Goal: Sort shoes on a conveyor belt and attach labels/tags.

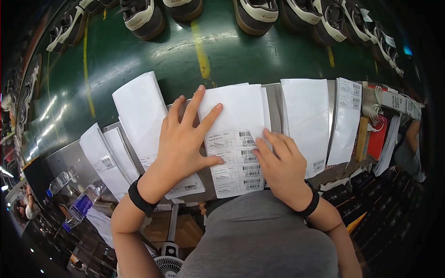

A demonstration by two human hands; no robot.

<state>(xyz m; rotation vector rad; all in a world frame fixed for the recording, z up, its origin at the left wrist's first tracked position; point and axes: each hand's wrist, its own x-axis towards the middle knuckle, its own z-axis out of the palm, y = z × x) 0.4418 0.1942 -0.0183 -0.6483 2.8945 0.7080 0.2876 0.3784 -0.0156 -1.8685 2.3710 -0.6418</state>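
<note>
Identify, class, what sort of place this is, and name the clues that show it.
Probably a shoe factory: many shoes line the far side of a long green surface, and stacks of label sheets with barcodes lie along its near side.

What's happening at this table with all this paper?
A person is handling a stack of label sheets, which lies right in front of them. Their left hand is spread over its left side, and the fingers of their right hand are at its right edge; whether they pinch it is unclear. More white paper stacks lie on both sides, and shoes stand beyond on a green surface.
</note>
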